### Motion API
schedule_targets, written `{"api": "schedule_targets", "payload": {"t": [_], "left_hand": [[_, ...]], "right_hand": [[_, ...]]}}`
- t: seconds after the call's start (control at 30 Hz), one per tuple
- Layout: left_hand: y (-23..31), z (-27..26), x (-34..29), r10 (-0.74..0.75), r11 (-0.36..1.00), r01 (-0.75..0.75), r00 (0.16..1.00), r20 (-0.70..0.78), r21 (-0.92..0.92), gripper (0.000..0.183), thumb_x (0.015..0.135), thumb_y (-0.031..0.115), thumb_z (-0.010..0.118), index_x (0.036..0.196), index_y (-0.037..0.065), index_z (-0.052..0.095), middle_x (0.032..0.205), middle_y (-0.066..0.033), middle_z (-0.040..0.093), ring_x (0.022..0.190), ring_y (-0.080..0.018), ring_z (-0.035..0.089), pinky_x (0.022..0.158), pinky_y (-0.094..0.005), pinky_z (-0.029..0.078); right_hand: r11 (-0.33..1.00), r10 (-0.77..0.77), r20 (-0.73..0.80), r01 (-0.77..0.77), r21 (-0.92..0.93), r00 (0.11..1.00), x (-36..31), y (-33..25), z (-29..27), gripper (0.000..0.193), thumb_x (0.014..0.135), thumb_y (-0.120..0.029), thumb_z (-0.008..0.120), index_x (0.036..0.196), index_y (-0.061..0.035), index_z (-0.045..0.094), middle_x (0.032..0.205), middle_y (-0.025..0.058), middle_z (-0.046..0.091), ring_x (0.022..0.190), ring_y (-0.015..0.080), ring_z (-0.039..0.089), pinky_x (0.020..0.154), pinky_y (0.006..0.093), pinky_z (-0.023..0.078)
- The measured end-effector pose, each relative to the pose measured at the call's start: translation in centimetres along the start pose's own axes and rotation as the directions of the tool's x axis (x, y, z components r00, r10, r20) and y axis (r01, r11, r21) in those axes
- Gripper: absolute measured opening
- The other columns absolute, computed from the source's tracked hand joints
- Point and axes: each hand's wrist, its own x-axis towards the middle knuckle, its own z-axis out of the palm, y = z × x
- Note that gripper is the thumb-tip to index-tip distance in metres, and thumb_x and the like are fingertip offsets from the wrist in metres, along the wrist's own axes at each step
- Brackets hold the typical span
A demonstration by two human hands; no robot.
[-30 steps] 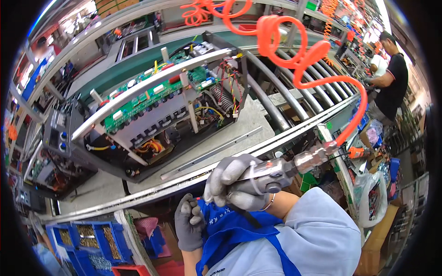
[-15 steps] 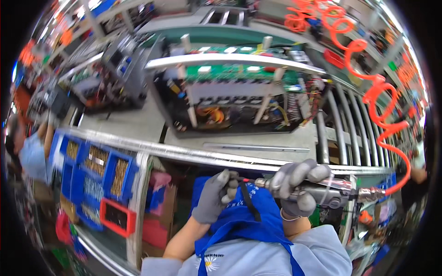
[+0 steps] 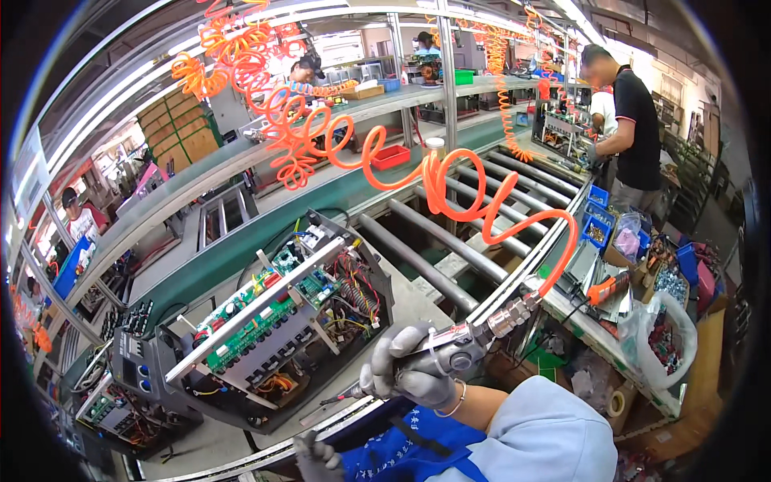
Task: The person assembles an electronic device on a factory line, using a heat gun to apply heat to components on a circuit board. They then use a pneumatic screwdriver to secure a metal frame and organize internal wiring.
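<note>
At the front edge of a grey surface [image 3: 414, 309], the person's right hand [image 3: 414, 369] grips a metal air screwdriver [image 3: 462, 349], its fingers wrapped around the body. The tool lies tilted across the edge, just beside the near right corner of an open black chassis [image 3: 273, 321]; its thin bit points left, and whether the tip touches anything cannot be told. An orange coiled hose [image 3: 514, 221] runs from the tool's rear up over the metal rollers [image 3: 434, 265]. The gloved left hand [image 3: 320, 459], partly cut off by the lower rim, is near the blue apron [image 3: 401, 450] with its fingers curled; whether they pinch something cannot be told. The chassis stands on the surface, showing a green circuit board and wires, with a second unit [image 3: 120, 394] to its left
</note>
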Motion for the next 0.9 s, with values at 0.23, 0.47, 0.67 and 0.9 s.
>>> {"api": "schedule_targets", "payload": {"t": [0.23,0.47,0.67,0.9], "left_hand": [[6.9,1.9,0.7,0.761,0.487,-0.491,0.644,-0.075,0.722,0.044,0.095,0.015,0.054,0.133,-0.006,0.048,0.123,-0.0131,0.057,0.109,-0.0218,0.055,0.097,-0.0351,0.043],[12.5,5.6,2.1,0.841,0.07,-0.526,0.489,0.233,0.848,0.043,0.084,0.012,0.071,0.125,0.002,0.06,0.062,0.0039,0.046,0.057,-0.0041,0.043,0.051,-0.0247,0.036],[14.3,6.3,3.9,0.854,0.055,-0.509,0.47,0.224,0.859,0.024,0.085,0.016,0.071,0.106,0.004,0.068,0.065,-0.0061,0.062,0.056,-0.0069,0.054,0.054,-0.0242,0.044],[15.2,7.6,5.2,0.888,-0.021,-0.394,0.414,0.197,0.919,0.012,0.08,0.011,0.074,0.087,0.003,0.068,0.063,-0.0005,0.06,0.056,-0.0058,0.051,0.055,-0.0239,0.043]], "right_hand": [[0.999,0.032,-0.022,-0.032,0.014,0.999,0.6,1.9,0.1,0.044,0.086,-0.013,0.069,0.124,-0.0091,0.047,0.09,0.0123,0.057,0.067,0.0185,0.059,0.068,0.0388,0.054],[0.99,-0.14,0.252,0.143,0.009,0.957,5.7,1.5,2.5,0.042,0.091,-0.009,0.061,0.13,-0.0035,0.046,0.087,0.0108,0.051,0.06,0.017,0.055,0.063,0.0383,0.054],[0.976,-0.216,0.379,0.188,0.109,0.9,10.1,4.5,4.8,0.049,0.089,-0.006,0.058,0.136,-0.0086,0.043,0.088,0.0078,0.047,0.059,0.0162,0.052,0.055,0.0362,0.05],[0.994,-0.1,0.374,0.073,0.087,0.922,12.7,6.8,7.3,0.037,0.09,-0.016,0.051,0.126,-0.0052,0.049,0.081,0.0086,0.051,0.071,0.02,0.049,0.062,0.04,0.047]]}}
